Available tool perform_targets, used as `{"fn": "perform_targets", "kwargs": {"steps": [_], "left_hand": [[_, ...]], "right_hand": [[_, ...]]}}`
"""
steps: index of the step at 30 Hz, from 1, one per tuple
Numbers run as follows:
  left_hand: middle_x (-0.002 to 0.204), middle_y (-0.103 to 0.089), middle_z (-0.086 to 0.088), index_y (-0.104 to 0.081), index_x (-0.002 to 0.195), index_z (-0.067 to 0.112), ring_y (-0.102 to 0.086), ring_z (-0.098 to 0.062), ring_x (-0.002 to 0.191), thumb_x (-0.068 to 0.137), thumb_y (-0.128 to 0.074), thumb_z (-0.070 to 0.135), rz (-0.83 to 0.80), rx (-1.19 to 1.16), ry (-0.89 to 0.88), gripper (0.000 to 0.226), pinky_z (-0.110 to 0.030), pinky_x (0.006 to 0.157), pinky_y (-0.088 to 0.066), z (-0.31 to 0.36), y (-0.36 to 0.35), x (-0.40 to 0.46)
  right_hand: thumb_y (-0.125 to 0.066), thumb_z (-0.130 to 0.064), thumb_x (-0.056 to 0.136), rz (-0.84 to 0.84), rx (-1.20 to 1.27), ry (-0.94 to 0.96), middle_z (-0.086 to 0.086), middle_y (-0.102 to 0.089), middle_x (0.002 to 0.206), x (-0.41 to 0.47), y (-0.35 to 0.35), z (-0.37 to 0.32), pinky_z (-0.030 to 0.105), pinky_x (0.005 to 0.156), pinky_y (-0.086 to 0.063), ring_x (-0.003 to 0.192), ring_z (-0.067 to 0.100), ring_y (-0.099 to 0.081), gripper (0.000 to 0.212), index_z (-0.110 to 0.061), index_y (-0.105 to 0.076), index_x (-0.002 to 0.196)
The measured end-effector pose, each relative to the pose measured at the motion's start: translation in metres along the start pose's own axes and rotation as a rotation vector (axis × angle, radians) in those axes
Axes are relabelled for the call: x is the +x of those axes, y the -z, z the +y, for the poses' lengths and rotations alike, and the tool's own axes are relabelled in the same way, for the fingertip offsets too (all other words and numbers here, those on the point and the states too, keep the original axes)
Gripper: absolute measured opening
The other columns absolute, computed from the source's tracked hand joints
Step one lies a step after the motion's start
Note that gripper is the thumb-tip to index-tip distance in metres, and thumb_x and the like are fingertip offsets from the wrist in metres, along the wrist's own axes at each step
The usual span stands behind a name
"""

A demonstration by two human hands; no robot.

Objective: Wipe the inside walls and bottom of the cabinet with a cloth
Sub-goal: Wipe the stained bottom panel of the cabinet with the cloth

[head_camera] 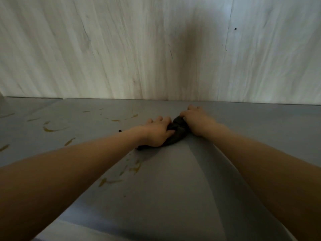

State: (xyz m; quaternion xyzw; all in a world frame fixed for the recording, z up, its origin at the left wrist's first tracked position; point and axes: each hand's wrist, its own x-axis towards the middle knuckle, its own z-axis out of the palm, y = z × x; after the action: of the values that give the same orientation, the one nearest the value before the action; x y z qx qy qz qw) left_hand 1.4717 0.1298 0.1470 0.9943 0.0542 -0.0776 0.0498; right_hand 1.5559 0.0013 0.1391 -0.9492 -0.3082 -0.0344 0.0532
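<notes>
A dark, bunched-up cloth lies on the grey cabinet bottom, near the middle. My left hand grips its near-left part with curled fingers. My right hand grips its far-right end. Both arms reach forward into the cabinet. Most of the cloth is hidden under the two hands. The pale wood-grain back wall rises just beyond the hands.
Yellowish smears mark the grey bottom to the left, and more streaks lie below my left forearm. A few dark specks dot the back wall at the upper right. A seam runs down the wall at the right.
</notes>
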Motion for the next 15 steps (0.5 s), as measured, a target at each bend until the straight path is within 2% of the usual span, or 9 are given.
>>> {"fn": "perform_targets", "kwargs": {"steps": [3, 7, 9, 12, 15], "left_hand": [[0.128, -0.037, -0.009, -0.034, 0.128, 0.019, -0.039, -0.033, 0.119, 0.1, -0.031, 0.042, 0.003, -0.005, -0.04, 0.036, -0.044, 0.099, -0.032, -0.011, 0.0, -0.005], [0.139, -0.032, -0.009, -0.031, 0.136, 0.023, -0.033, -0.035, 0.128, 0.101, -0.027, 0.041, 0.14, 0.013, 0.176, 0.04, -0.05, 0.101, -0.029, -0.029, 0.002, 0.006], [0.14, -0.032, -0.009, -0.03, 0.136, 0.023, -0.031, -0.035, 0.128, 0.102, -0.026, 0.04, 0.159, 0.054, 0.226, 0.039, -0.05, 0.101, -0.029, -0.026, -0.001, 0.008], [0.141, -0.031, -0.01, -0.028, 0.138, 0.022, -0.029, -0.036, 0.13, 0.102, -0.026, 0.041, 0.1, 0.044, 0.208, 0.041, -0.051, 0.102, -0.028, -0.016, -0.001, -0.001], [0.138, -0.033, -0.009, -0.03, 0.133, 0.02, -0.032, -0.035, 0.127, 0.101, -0.027, 0.042, 0.031, 0.024, 0.09, 0.039, -0.049, 0.101, -0.029, -0.005, -0.004, -0.025]], "right_hand": [[-0.037, -0.014, 0.099, 0.023, -0.013, -0.012, 0.016, -0.044, 0.123, -0.004, 0.0, -0.003, 0.039, 0.094, -0.038, 0.114, 0.034, -0.042, 0.026, -0.01, -0.053, 0.12], [-0.034, -0.009, 0.1, 0.036, 0.017, -0.044, 0.017, -0.043, 0.126, -0.016, 0.0, -0.005, 0.042, 0.098, -0.038, 0.118, 0.034, -0.041, 0.028, -0.007, -0.052, 0.121], [-0.036, -0.007, 0.099, 0.016, 0.039, -0.045, 0.017, -0.043, 0.128, -0.023, 0.003, -0.007, 0.04, 0.101, -0.036, 0.119, 0.034, -0.042, 0.03, -0.007, -0.052, 0.124], [-0.04, -0.005, 0.097, 0.002, 0.042, -0.016, 0.018, -0.045, 0.13, -0.032, 0.008, -0.012, 0.035, 0.103, -0.034, 0.119, 0.033, -0.045, 0.032, -0.007, -0.053, 0.126], [-0.043, -0.005, 0.096, 0.005, 0.069, -0.027, 0.018, -0.045, 0.13, -0.036, 0.01, -0.016, 0.035, 0.102, -0.035, 0.119, 0.032, -0.046, 0.032, -0.007, -0.054, 0.126]]}}
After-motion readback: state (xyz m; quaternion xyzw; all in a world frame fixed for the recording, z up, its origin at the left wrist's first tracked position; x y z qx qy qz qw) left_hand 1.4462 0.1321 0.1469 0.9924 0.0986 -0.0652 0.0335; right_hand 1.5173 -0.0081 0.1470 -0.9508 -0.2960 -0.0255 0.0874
